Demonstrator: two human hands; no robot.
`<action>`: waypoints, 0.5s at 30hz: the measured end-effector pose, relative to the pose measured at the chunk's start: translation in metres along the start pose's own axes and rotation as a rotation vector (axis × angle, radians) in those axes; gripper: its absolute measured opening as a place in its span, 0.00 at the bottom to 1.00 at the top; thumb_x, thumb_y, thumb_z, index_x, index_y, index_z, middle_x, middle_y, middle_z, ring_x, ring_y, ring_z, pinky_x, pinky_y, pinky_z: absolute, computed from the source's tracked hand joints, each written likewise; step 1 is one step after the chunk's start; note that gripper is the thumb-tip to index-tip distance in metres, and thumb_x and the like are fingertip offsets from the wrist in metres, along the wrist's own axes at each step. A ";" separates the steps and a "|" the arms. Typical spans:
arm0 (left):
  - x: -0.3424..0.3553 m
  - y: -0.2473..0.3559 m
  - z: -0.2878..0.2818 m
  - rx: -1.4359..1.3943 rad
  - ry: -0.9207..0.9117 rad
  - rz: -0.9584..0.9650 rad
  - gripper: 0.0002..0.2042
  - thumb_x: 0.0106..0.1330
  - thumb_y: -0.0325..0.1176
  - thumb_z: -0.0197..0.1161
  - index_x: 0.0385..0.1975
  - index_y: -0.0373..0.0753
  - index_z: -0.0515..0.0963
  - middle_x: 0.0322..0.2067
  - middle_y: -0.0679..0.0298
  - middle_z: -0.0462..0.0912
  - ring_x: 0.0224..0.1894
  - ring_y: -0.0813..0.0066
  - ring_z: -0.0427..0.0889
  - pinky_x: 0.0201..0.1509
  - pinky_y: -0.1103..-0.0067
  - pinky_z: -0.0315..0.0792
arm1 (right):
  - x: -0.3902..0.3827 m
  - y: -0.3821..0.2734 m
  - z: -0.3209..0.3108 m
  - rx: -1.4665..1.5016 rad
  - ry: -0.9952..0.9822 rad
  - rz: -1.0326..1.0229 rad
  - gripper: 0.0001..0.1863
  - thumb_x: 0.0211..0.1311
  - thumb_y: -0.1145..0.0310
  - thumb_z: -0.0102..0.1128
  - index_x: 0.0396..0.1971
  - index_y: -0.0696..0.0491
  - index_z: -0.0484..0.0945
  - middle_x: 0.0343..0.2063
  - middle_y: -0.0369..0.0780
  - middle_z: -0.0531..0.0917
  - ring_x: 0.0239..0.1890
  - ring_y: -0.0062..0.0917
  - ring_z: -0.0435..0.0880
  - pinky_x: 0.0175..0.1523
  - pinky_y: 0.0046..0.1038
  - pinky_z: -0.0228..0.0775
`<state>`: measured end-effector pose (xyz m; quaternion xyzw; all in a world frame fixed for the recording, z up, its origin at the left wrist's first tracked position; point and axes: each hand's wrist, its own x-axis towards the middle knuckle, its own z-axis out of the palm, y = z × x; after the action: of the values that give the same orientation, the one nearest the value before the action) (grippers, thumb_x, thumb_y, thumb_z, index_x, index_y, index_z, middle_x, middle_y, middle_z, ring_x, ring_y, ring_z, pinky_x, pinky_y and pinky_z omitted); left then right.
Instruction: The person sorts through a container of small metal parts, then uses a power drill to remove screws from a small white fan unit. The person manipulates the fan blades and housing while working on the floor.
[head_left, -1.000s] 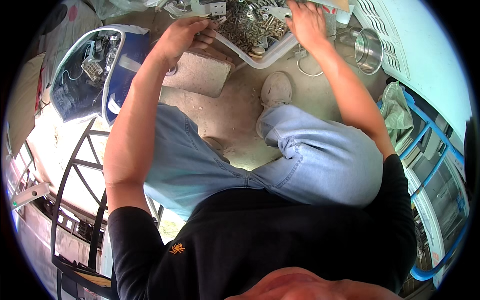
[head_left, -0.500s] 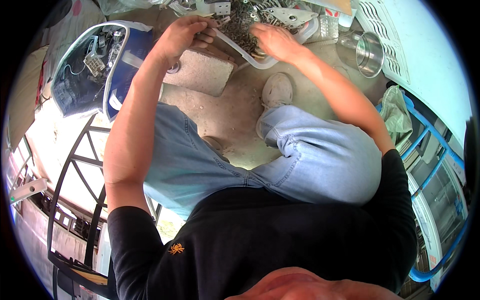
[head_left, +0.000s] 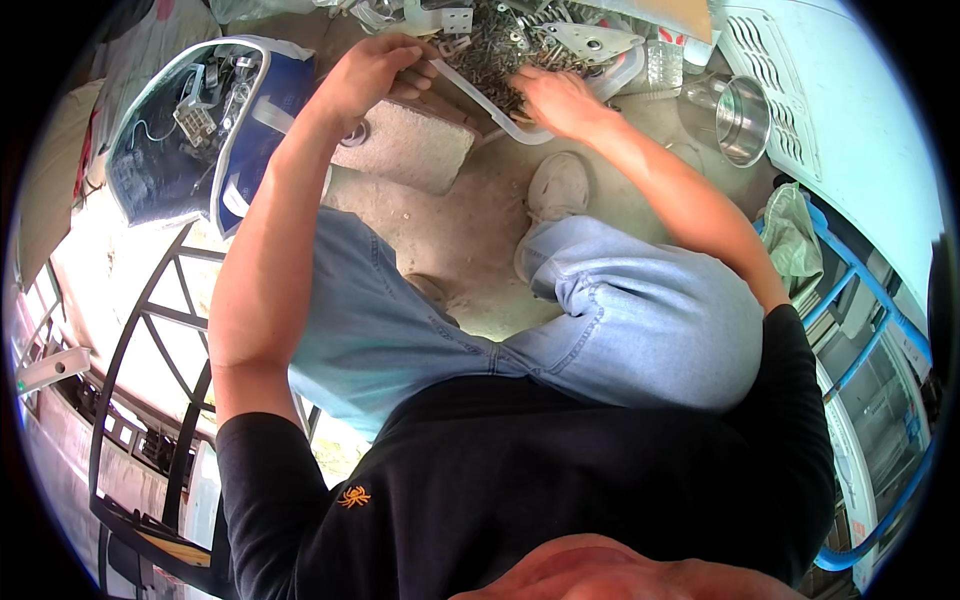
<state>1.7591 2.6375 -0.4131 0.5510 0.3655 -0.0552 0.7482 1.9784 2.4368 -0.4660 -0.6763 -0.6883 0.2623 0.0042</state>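
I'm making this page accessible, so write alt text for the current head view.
A bare right hand is at a heap of small metal pieces in a plastic tray, and the left hand is by the tray's left edge. Nearby are a pale block and, further left, a blue-sided container of metal parts.

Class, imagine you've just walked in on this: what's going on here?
The person's right hand is at a pile of screws and small metal parts in a plastic bin. The left hand is by the bin's left rim; whether it grips anything is unclear. A triangular metal plate lies beyond the right hand.
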 end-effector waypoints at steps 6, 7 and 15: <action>0.007 0.005 0.008 -0.001 -0.026 -0.018 0.14 0.78 0.34 0.49 0.50 0.34 0.79 0.39 0.65 0.83 0.41 0.79 0.81 0.50 0.81 0.76 | -0.007 0.009 0.014 0.181 0.022 -0.034 0.19 0.60 0.70 0.57 0.52 0.55 0.79 0.52 0.41 0.81 0.50 0.43 0.83 0.55 0.42 0.76; 0.008 0.004 0.008 0.006 -0.033 -0.016 0.14 0.78 0.34 0.49 0.50 0.34 0.79 0.39 0.65 0.83 0.41 0.79 0.81 0.50 0.81 0.76 | -0.007 0.006 0.012 0.216 -0.006 -0.026 0.19 0.59 0.70 0.57 0.52 0.55 0.79 0.53 0.41 0.81 0.50 0.43 0.83 0.56 0.42 0.76; 0.010 0.001 0.008 0.011 -0.038 -0.022 0.14 0.77 0.34 0.49 0.51 0.34 0.79 0.39 0.65 0.83 0.41 0.80 0.81 0.50 0.81 0.76 | -0.007 -0.011 -0.001 0.145 0.113 0.112 0.16 0.61 0.70 0.57 0.48 0.58 0.78 0.54 0.47 0.79 0.44 0.46 0.84 0.51 0.44 0.77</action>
<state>1.7703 2.6343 -0.4176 0.5499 0.3571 -0.0760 0.7512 1.9689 2.4310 -0.4583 -0.7255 -0.6271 0.2728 0.0775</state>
